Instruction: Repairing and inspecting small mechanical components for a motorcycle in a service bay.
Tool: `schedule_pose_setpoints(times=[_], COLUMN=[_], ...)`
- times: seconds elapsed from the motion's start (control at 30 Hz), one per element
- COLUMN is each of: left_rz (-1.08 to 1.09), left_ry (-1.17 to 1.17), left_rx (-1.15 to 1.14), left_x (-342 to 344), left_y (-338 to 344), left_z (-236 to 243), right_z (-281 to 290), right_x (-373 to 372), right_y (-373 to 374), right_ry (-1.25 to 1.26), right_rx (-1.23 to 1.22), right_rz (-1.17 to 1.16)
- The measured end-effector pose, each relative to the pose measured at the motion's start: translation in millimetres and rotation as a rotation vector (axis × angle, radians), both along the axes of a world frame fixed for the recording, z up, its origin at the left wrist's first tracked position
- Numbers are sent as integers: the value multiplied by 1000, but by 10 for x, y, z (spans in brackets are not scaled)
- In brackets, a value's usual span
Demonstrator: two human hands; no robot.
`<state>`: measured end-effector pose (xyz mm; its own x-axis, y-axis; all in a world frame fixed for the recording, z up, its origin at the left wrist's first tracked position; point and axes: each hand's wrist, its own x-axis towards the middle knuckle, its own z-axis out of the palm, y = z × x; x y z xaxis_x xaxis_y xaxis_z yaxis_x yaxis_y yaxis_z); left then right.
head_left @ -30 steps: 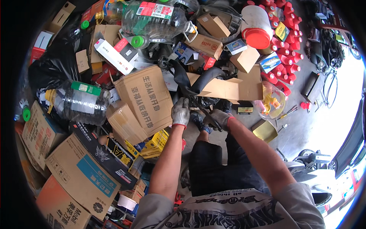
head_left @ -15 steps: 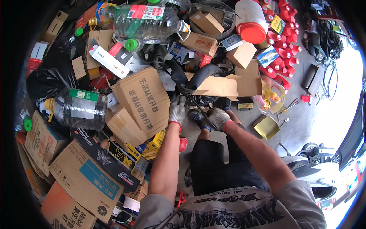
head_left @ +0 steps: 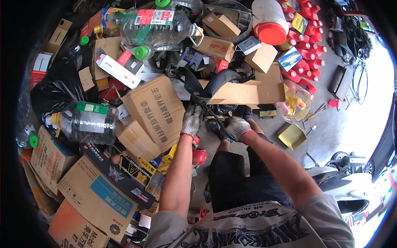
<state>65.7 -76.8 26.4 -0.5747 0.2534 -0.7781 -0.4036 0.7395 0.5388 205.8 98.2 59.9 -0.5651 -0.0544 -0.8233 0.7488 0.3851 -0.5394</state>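
Both my hands wear grey-white work gloves with red cuffs. Ahead of them a bent black rubber strip [head_left: 222,82], perhaps a cut tube, loops over the scrap pile. My left hand [head_left: 191,122] is at its lower bend, fingers together and closed against the rubber; the fingertips are partly hidden. A thin dark band slants from that bend toward my right hand [head_left: 237,129], which is curled shut around its lower end. Left of my left hand leans a flattened brown carton [head_left: 155,111]. Behind the rubber strip lies an opened cardboard box [head_left: 235,93].
Clear plastic jugs [head_left: 153,27], a black bag [head_left: 62,78] and more cartons [head_left: 97,192] heap up at left. Several red bottles [head_left: 308,53] and a white bucket [head_left: 269,20] stand at far right. A dustpan [head_left: 292,136] lies on the floor, and a white scooter [head_left: 347,186] is nearby.
The view has shifted slightly. Both hands stay at the black rubber strip with nearly the same grip; my left hand looks slightly turned.
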Motion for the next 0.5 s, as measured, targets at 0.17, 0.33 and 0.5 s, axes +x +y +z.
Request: schedule_pose_setpoints(times=[0.17,0.33,0.5], left_rz=[85,242,197], left_ry=[-321,-483,-406], left_rx=[184,251,199], left_x=[-187,-218,-181], left_y=[115,122,27], left_z=[217,315,324], right_z=[-32,-106,-204], right_x=[83,96,257], right_y=[174,60,-137], right_ry=[47,166,46], right_rx=[5,-99,-533], right_rz=[117,-4,-295])
